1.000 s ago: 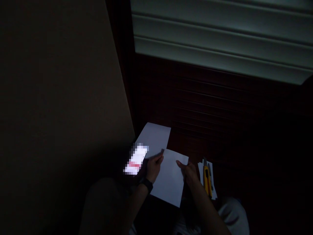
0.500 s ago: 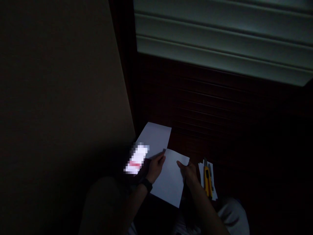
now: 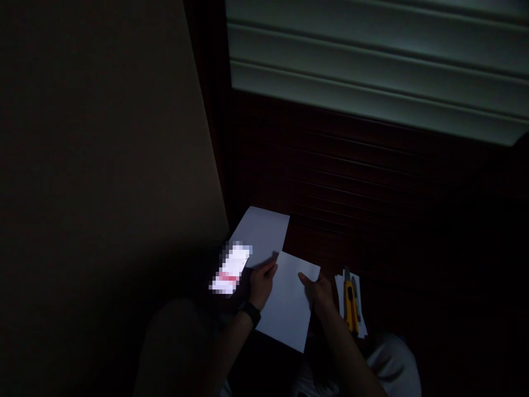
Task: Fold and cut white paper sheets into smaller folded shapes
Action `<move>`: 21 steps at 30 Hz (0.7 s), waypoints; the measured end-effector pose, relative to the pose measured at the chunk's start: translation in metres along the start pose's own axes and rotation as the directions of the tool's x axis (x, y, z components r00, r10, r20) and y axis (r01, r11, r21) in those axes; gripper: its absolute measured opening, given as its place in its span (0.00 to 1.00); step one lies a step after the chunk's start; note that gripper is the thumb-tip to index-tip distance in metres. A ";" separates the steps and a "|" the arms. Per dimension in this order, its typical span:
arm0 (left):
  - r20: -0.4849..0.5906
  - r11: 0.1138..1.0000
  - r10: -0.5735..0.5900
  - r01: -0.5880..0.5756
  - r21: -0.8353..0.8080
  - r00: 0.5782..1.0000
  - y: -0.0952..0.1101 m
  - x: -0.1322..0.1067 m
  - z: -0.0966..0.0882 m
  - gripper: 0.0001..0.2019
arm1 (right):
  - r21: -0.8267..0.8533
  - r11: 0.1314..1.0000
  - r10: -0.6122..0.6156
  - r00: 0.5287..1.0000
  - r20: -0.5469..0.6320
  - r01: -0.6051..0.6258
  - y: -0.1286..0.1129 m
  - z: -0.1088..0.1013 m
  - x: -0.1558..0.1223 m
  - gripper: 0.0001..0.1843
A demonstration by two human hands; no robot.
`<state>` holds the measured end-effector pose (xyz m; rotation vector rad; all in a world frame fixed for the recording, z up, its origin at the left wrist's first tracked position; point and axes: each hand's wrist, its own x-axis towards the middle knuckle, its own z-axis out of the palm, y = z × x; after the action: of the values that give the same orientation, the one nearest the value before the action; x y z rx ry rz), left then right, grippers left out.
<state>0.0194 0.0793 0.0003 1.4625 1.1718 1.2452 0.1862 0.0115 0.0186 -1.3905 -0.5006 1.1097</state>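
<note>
Between my two hands is a white sheet of paper (image 3: 285, 309), held tilted above my lap. My left hand (image 3: 261, 284), with a dark watch on the wrist, grips its left edge, thumb and fingers close together. On the right edge, my right hand (image 3: 320, 292) pinches the sheet with its thumb on top and its fingers hidden beneath. A second white sheet (image 3: 264, 234) lies just beyond, partly behind a bright phone screen (image 3: 232, 270) that is blurred out. To the right of my right hand rests a yellow utility knife (image 3: 351, 309).
Under the knife are small white papers (image 3: 362, 325), with a pen (image 3: 356, 298) beside it. A pale wall or panel (image 3: 124, 138) rises on the left. Light slats (image 3: 372, 66) stand above dark wood ahead. My knees flank the lap, and the room is very dim.
My left hand and wrist have shifted very slightly along the sheet's left edge. The sheet's near corner has moved a touch. My right hand keeps its hold.
</note>
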 end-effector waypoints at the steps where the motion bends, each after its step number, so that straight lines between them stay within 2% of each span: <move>1: -0.008 1.000 0.006 -0.006 0.014 1.000 -0.001 0.000 0.001 0.12 | 0.001 1.000 -0.007 1.000 0.012 0.007 0.001 -0.001 0.000 0.26; 11: 0.027 1.000 0.013 -0.013 -0.002 1.000 0.003 -0.003 0.002 0.16 | 0.013 1.000 -0.017 1.000 0.010 0.017 0.007 -0.003 0.002 0.27; 21: 0.035 0.998 0.047 -0.049 0.051 0.998 0.002 -0.006 0.004 0.14 | 0.021 0.999 -0.040 0.999 -0.014 0.040 0.004 0.000 -0.002 0.28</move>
<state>0.0231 0.0723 0.0010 1.5521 1.1607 1.2262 0.1842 0.0094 0.0152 -1.3635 -0.5034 1.0696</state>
